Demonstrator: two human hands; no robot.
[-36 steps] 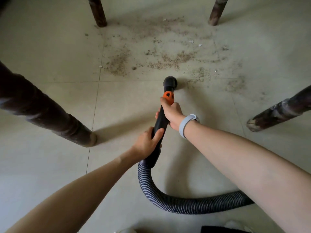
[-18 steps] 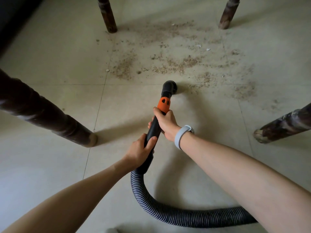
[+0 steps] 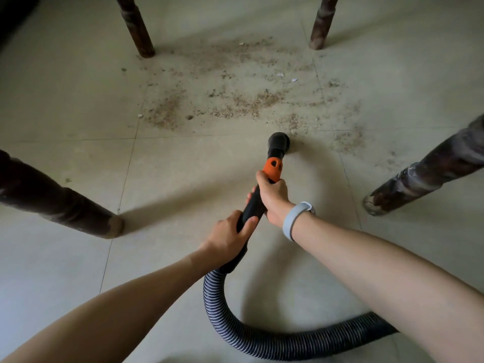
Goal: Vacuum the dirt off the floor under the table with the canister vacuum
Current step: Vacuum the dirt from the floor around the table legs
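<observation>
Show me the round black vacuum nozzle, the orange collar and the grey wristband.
round black vacuum nozzle [image 3: 278, 142], head view, top of head.
orange collar [image 3: 272, 169], head view, middle.
grey wristband [image 3: 293, 220], head view, band's outer face.

Ribbed plastic hose [image 3: 275, 341], matt tiled floor [image 3: 78, 258], worn wooden table legs [image 3: 60, 203].

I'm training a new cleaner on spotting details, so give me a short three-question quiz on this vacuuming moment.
1. True or false: both hands grip the vacuum wand.
2. Which hand is nearer the nozzle? A) left hand B) right hand
3. Fill in: the collar just behind the nozzle is coloured ____.

Key: 1 true. 2 B; the right hand holds just below the collar, the left grips near the ribbed hose. 3 orange. Most of the dirt lies beyond the nozzle, between the table legs.
</observation>
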